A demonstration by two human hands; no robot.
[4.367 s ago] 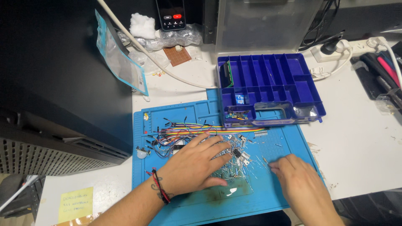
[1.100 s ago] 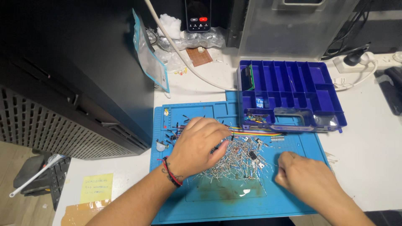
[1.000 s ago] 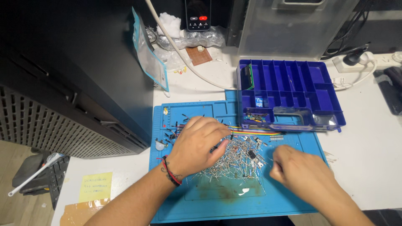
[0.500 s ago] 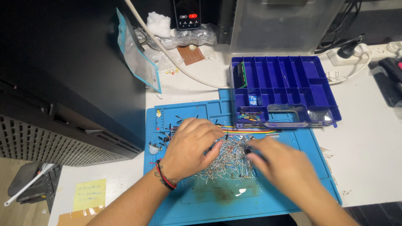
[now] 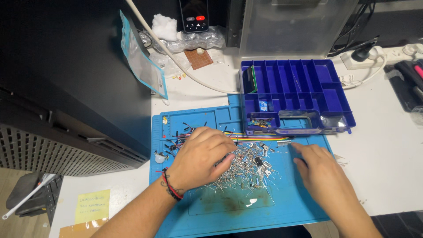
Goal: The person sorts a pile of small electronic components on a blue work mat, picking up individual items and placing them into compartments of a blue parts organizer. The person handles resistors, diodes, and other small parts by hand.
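A heap of small wire-legged electronic parts [image 5: 246, 169] lies on a blue work mat [image 5: 282, 207]. My left hand [image 5: 200, 156] rests palm down on the left side of the heap, fingers curled among the parts. On the mat just right of the heap lies my right hand [image 5: 319, 169], its fingers reaching toward a pin header strip [image 5: 284, 142] by the rainbow ribbon wires [image 5: 255, 138]. Whether either hand pinches a part is hidden.
A blue compartment box [image 5: 295, 94] with a few parts stands beyond the mat. Farther back are a phone [image 5: 194, 15], a clear plastic bag [image 5: 143, 61], a white cable [image 5: 176, 61] and a power strip [image 5: 374, 55]. A dark case [image 5: 66, 88] fills the left.
My right hand swept left onto the heap, then pulled back to the right, toward the header strip. My left hand stayed on the heap. The view shifted slightly.
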